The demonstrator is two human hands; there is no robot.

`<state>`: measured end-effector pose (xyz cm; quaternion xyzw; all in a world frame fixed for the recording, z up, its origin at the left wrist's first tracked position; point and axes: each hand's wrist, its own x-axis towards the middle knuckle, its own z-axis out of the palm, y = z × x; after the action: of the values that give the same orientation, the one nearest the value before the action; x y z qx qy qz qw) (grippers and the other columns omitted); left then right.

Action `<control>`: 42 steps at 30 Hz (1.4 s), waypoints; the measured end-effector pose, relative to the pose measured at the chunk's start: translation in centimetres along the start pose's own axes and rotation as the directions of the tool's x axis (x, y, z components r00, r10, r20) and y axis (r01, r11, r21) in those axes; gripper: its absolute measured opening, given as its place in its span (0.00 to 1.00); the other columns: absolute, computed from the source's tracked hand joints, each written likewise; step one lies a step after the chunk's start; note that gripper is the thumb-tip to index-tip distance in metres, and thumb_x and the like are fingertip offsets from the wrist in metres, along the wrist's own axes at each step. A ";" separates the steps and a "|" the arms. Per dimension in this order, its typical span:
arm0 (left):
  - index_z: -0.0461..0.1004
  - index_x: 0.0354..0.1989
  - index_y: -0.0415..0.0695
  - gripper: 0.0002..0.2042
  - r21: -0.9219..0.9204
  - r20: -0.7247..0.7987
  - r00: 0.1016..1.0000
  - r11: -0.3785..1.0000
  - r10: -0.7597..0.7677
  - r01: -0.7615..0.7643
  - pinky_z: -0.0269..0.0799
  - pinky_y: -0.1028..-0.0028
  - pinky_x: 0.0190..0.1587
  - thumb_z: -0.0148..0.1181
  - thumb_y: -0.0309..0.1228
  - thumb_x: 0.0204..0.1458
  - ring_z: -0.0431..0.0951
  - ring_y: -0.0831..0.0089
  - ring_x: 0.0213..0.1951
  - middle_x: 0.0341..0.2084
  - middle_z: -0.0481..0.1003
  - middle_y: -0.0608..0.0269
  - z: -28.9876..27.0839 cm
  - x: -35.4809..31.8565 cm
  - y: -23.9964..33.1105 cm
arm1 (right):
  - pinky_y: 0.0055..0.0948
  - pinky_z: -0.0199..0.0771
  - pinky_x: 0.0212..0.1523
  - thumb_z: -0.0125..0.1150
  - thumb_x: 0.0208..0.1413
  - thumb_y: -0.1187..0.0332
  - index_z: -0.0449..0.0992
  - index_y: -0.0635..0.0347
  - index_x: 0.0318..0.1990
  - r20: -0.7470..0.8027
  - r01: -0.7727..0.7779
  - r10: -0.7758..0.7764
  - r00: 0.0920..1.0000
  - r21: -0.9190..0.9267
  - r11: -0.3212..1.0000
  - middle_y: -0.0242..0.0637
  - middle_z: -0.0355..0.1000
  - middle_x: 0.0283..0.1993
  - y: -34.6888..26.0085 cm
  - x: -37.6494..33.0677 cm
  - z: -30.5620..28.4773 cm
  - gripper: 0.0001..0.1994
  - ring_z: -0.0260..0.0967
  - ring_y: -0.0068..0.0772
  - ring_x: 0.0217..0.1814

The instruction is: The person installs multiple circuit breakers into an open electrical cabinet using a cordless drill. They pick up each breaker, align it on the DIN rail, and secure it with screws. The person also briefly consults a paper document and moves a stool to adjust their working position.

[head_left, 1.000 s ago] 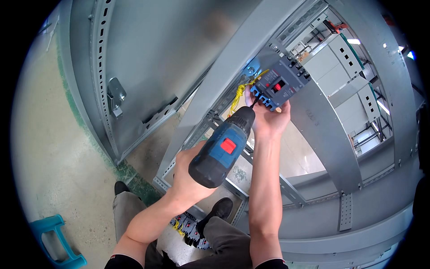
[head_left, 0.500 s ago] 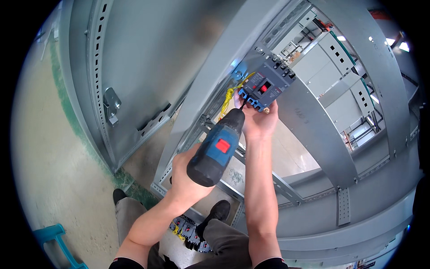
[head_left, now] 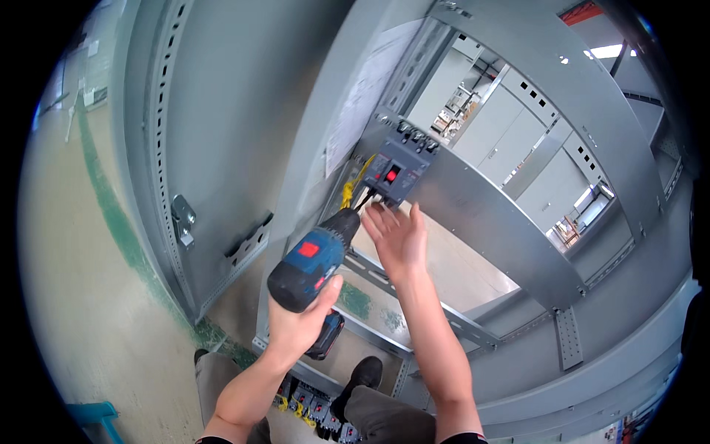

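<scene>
A blue-and-black cordless drill [head_left: 314, 255] with a red patch on its back is in my left hand [head_left: 296, 325], fingers wrapped round its grip. The long dark bit tilts up to the lower left edge of a dark grey circuit breaker [head_left: 401, 169]. This breaker has a red toggle and sits against a grey metal crossplate [head_left: 473, 200]. Just below its lower edge is my right hand [head_left: 399, 240], palm up with fingers apart and slightly blurred. Whether those fingertips touch the breaker I cannot tell. Yellow wire [head_left: 349, 192] hangs bunched at the breaker's left side.
A grey cabinet frame surrounds the work, with a large door panel [head_left: 244, 140] at left and a paper sheet [head_left: 370, 96] on the upright. Several more breakers [head_left: 318, 408] lie on the floor by my feet. A teal stool [head_left: 95, 414] stands lower left.
My right hand has gone from cupping the breaker's underside to spread fingers just below it. The drill has turned more to the left, its bit now at the breaker's lower left edge. The view has shifted.
</scene>
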<state>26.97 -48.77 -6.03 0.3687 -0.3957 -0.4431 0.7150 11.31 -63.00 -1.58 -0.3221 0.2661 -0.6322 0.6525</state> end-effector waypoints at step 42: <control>0.72 0.33 0.40 0.06 -0.090 0.082 0.980 0.980 0.184 -0.176 0.67 0.74 0.23 0.62 0.28 0.53 0.71 0.77 0.18 0.19 0.72 0.66 4.5 3.3 3.1 | 0.38 0.71 0.57 0.56 0.61 0.61 0.68 0.67 0.57 -0.530 -0.442 0.281 0.800 -0.202 0.874 0.49 0.72 0.53 15.7 -32.4 -38.2 0.22 0.71 0.42 0.55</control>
<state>24.98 -51.63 -0.66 0.2813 -0.4405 -0.4086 0.7483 -9.22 -34.07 -40.25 -0.1959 0.5755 -0.5031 0.6143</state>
